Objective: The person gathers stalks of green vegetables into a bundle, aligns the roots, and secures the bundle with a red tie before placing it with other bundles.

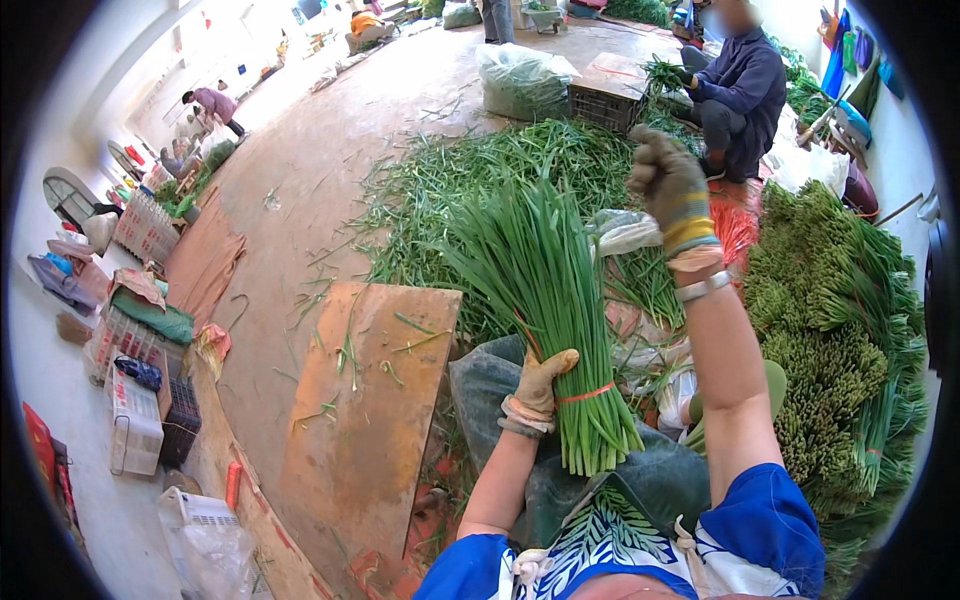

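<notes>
My left hand [537,390], in a pale work glove, is wrapped round a thick bundle of garlic chives [560,310]. The bundle stands tilted over my lap, leaf tips pointing away from me and cut ends toward me. A red band [585,394] circles its lower part, just beside my left thumb. My right hand [664,180], in a dirty grey and yellow glove, is raised to the right of the leaf tips, apart from the bundle. Its fingers are curled closed; whatever they may hold is hidden. A dark green apron [660,475] covers my lap beneath the cut ends.
Loose chives [420,210] spread over the floor ahead. Left of me lies a worn board [360,400]. Banded bundles [820,350] are stacked at right, near red strips [735,228]. A co-worker [740,90] squats beyond, by a black crate [605,105]. Crates [137,420] line the left wall.
</notes>
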Tool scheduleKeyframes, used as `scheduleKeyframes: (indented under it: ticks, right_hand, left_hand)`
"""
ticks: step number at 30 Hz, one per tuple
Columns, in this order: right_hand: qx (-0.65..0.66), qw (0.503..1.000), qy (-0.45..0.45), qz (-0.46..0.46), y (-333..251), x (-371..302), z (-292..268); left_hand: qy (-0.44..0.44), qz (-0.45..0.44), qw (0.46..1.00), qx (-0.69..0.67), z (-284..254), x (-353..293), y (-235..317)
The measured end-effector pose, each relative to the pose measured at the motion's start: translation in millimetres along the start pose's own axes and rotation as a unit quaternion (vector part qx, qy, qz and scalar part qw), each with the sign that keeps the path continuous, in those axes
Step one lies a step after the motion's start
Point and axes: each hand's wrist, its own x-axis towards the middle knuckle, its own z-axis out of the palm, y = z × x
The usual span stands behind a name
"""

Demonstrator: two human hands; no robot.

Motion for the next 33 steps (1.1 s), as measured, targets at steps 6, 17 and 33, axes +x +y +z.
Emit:
scheduleKeyframes:
  ticks: [6, 17, 33]
  right_hand:
    - [-0.749, 0.632, 0.023, -0.198, 26.4, -64.4, -35.8]
    - [-0.523, 0.836, 0.072, 0.151, 38.4, -106.8, 29.2]
    - [-0.862, 0.496, -0.074, -0.074, 47.4, -59.9, 11.7]
  left_hand:
    - [0.067, 0.004, 0.996, -0.057, -16.4, 2.8, 5.5]
    - [-0.070, -0.065, 0.974, -0.206, -48.4, 16.8, -27.9]
    - [-0.137, -0.170, 0.968, -0.127, -123.7, 23.8, -78.0]
